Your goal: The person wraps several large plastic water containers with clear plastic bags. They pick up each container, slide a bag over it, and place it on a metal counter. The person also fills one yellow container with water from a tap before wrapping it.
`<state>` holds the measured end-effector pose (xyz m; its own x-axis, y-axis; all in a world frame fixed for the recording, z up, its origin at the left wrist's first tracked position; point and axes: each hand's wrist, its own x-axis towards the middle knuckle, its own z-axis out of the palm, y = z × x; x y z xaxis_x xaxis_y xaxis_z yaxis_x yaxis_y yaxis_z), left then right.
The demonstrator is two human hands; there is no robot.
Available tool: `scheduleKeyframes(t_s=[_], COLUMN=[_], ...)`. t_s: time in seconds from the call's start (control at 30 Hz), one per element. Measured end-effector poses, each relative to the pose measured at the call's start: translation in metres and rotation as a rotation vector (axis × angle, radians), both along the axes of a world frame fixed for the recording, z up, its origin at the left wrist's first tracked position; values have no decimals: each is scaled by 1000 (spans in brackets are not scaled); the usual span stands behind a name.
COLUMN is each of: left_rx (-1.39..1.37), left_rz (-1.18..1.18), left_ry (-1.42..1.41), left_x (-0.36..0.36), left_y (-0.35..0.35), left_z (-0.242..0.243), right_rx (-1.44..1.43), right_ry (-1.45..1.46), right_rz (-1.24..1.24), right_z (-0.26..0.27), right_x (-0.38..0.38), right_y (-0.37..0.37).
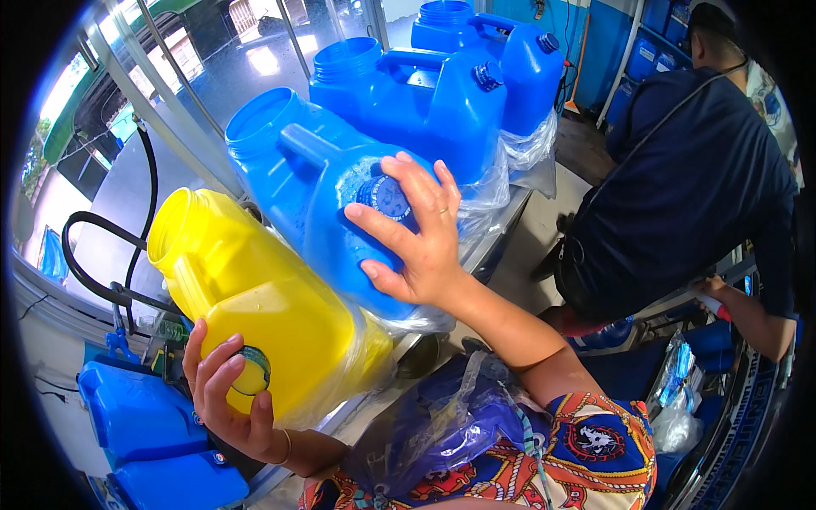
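A yellow plastic jug (287,319) lies tilted before me, its wide mouth open. My left hand (233,395) is at its front, fingers curved around a yellow cap (255,373) with a dark rim; how firmly they hold is unclear. Beside it stands a wet blue plastic jug (338,172), uncapped at its wide mouth. My right hand (414,236) is spread over its front, around the small blue cap (386,197). Behind are two more blue jugs, a nearer one (408,95) and a farther one (529,76). Clear plastic wraps the jugs' lower ends.
A metal counter edge (503,223) runs beneath the jugs. A black hose (95,217) loops at the left. More blue containers (146,408) stand lower left. At the right a person in dark clothing (688,166) bends away; a plastic bag (679,427) lies near.
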<state>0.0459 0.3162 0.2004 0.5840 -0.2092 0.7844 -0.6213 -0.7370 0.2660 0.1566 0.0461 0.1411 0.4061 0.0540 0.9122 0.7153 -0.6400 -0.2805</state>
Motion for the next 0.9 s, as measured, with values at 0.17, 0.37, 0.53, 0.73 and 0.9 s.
scheduleKeyframes(t_s=[0.17,0.37,0.53,0.73,0.9], left_rx=[-1,4,6,43,32], left_rz=[-3,-18,-35,-39,-40], left_ry=[0,-9,-11,-9,-10], left_x=[-1,0,1,1,1], left_y=[2,3,4,4,3], left_z=[-1,-4,-5,-5,-5], right_rx=[6,8,4,13,17], right_ry=[-5,-17,-21,-20,-25], right_rz=[-8,-20,-27,-28,-31], right_z=[-3,-6,-9,-11,-12], right_x=[0,0,0,0,1], right_y=[1,2,2,2,2])
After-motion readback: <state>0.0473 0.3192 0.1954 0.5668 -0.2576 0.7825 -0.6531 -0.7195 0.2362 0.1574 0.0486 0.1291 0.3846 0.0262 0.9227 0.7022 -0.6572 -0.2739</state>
